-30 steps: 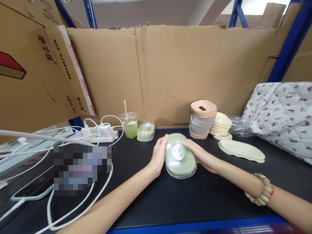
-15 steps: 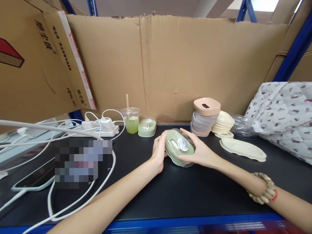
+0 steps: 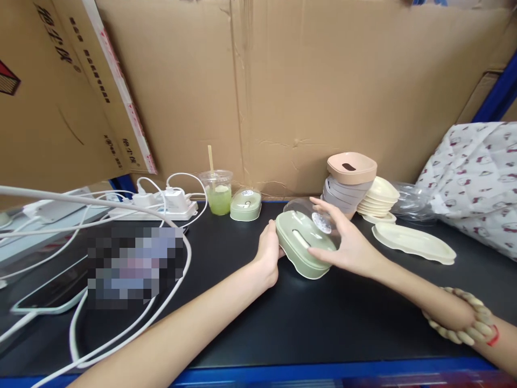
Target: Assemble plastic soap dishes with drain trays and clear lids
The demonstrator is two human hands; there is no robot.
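Observation:
A green oval box with a slot in its top is held tilted above the black table. Around its left side and underneath is my left hand, its fingers partly hidden by the box. My right hand grips a clear plastic cover bearing a round patterned sticker; the cover stands partly off the box, towards the back right. The right thumb is at the box's top face. A similar green box with its cover on sits farther back, beside a cup of green drink.
Stacked pink and grey containers, cream dishes, clear covers and a cream tray stand right. A patterned cloth lies beyond. White cables, a power strip and a phone occupy the left.
The clear cover has been lifted off the green box's top and shifted back and right with my right hand. The view has tipped down slightly.

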